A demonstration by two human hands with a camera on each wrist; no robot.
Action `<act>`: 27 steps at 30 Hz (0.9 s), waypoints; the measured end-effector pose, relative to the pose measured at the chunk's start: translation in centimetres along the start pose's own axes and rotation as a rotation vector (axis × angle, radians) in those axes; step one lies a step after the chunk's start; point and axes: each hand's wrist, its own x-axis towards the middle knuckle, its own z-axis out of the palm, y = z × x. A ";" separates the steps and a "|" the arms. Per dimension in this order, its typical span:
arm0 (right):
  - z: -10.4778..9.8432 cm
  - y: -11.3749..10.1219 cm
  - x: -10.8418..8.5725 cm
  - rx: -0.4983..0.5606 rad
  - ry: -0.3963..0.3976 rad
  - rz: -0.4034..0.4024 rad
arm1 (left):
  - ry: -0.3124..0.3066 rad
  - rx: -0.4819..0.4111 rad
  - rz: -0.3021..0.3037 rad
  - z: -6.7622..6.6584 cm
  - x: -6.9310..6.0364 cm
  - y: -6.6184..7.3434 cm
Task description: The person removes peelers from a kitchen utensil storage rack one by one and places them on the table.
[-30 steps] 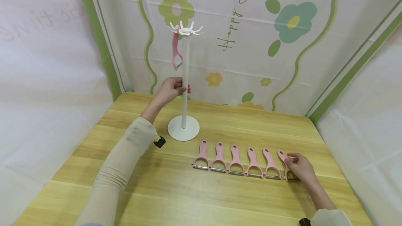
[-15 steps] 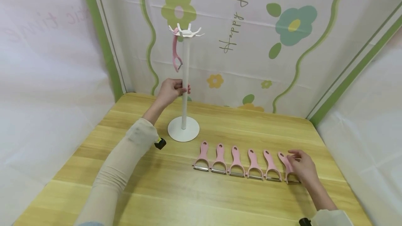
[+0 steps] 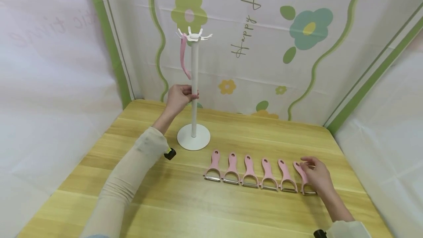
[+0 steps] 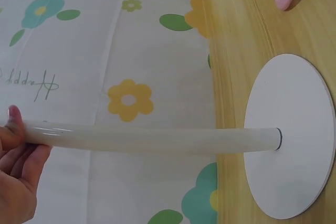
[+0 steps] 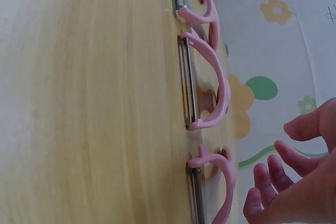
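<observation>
My left hand (image 3: 177, 98) holds the pole of a white stand (image 3: 195, 61) between thumb and fingers, about midway up. The stand is upright on its round base (image 4: 286, 182). From one of its top hooks hangs a pink peeler (image 3: 183, 52), seen nearly edge-on. My right hand (image 3: 318, 176) hovers by the rightmost pink peeler (image 3: 298, 168) in a row on the table, covering part of it in the head view. In the right wrist view its fingers (image 5: 278, 174) are spread and loosely bent, with nothing between them.
Several more pink peelers (image 3: 267, 170) lie side by side on the wooden table (image 3: 205, 212), handles pointing away, blades toward me. Behind the table hangs a flowered cloth (image 3: 257, 83), with white cloth walls at both sides.
The hanging peeler and the stand's hooks have turned about the pole, so the peeler now shows its edge. My right hand's fingers have drawn slightly away from the rightmost peeler.
</observation>
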 end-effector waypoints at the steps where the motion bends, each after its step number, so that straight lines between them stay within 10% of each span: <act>1: 0.0 -0.1 -0.1 0.001 0.000 -0.002 | 0.015 0.009 0.006 0.1 -0.1 0.0; 15: 0.5 -2.4 -0.2 -0.060 0.112 -0.162 | 0.155 0.098 0.070 0.5 -0.8 -0.1; 27: 2.5 -8.2 0.3 0.048 0.073 -0.295 | 0.034 0.164 0.109 0.3 -0.4 0.0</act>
